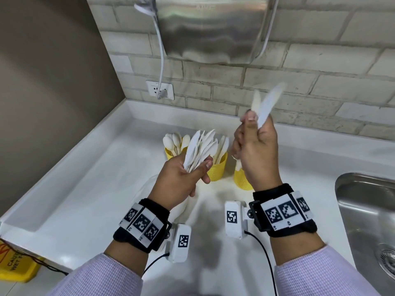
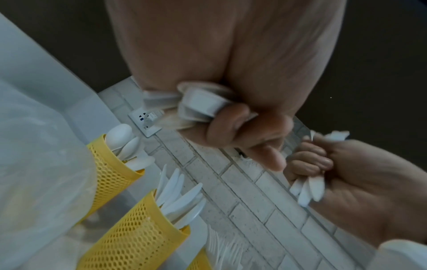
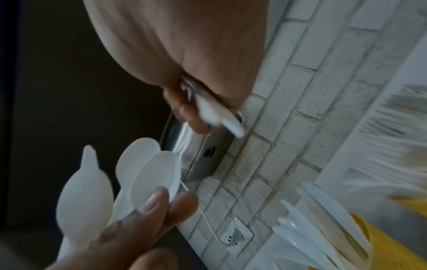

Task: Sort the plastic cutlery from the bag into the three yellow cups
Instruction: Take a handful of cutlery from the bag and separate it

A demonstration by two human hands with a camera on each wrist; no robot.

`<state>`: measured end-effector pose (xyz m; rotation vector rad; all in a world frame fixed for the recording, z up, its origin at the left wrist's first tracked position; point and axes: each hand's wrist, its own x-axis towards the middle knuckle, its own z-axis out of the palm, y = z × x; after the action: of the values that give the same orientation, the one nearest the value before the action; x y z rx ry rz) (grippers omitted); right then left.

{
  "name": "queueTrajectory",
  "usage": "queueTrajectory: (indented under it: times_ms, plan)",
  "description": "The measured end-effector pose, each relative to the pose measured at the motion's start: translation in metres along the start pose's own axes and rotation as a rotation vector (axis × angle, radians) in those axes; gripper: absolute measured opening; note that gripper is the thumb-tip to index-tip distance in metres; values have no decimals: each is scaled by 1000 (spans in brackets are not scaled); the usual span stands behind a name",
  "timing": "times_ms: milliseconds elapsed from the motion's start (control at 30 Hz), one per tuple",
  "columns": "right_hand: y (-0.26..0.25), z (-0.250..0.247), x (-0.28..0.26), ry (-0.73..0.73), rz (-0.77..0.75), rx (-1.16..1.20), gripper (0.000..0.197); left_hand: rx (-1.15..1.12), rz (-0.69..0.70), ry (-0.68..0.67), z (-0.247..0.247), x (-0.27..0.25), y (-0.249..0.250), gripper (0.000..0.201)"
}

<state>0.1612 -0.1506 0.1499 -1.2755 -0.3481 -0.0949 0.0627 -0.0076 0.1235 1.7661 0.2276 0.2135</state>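
Observation:
Three yellow mesh cups stand in a row on the white counter: the left cup point(image 1: 169, 154) holds spoons, the middle cup point(image 1: 217, 170) holds knives, and the right cup point(image 1: 241, 181) is half hidden behind my right hand. My left hand point(image 1: 201, 169) grips a fanned bundle of white cutlery point(image 1: 197, 149) by the handles, just in front of the cups. Raised above the right cup, my right hand point(image 1: 254, 124) pinches a few white pieces point(image 1: 264, 105), blurred by motion. The clear plastic bag point(image 1: 147, 189) lies beneath my left wrist. The left wrist view shows the bundle's handles point(image 2: 201, 107) in my fist.
A steel sink point(image 1: 367, 210) is set into the counter at the right. A metal hand dryer point(image 1: 213, 28) hangs on the brick wall, its cord plugged into a socket point(image 1: 160, 90). A yellow caution sign point(image 1: 15, 263) is at the lower left.

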Motion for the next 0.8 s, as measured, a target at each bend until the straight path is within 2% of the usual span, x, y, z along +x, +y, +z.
queueTrajectory:
  times_ms: [100, 167, 267, 367, 467, 600, 700, 800]
  plan:
    - [-11, 5, -7, -136, -120, -214, 17, 34, 16, -2, 2, 2, -3, 12]
    - [-11, 8, -10, -189, -100, -230, 11, 45, 33, 12, 3, 3, -5, 10]
    - [-7, 7, -11, -130, -28, -237, 13, 30, 86, 66, 2, 2, -4, 7]
    - [-5, 4, -12, -92, 10, -198, 10, 16, 151, 133, 3, 0, -4, 19]
    - [-7, 3, -12, -119, -3, -212, 6, 124, 228, 179, 2, 0, -6, 27]
    - [-9, -1, -12, -154, -7, -225, 11, 260, 305, 217, 1, 3, -10, 22]
    - [-10, -6, -13, -240, -10, -235, 15, 352, 351, 247, -1, 5, -12, 26]
    - [-12, -11, -13, -328, -19, -259, 10, 461, 418, 274, -4, 9, -15, 33]
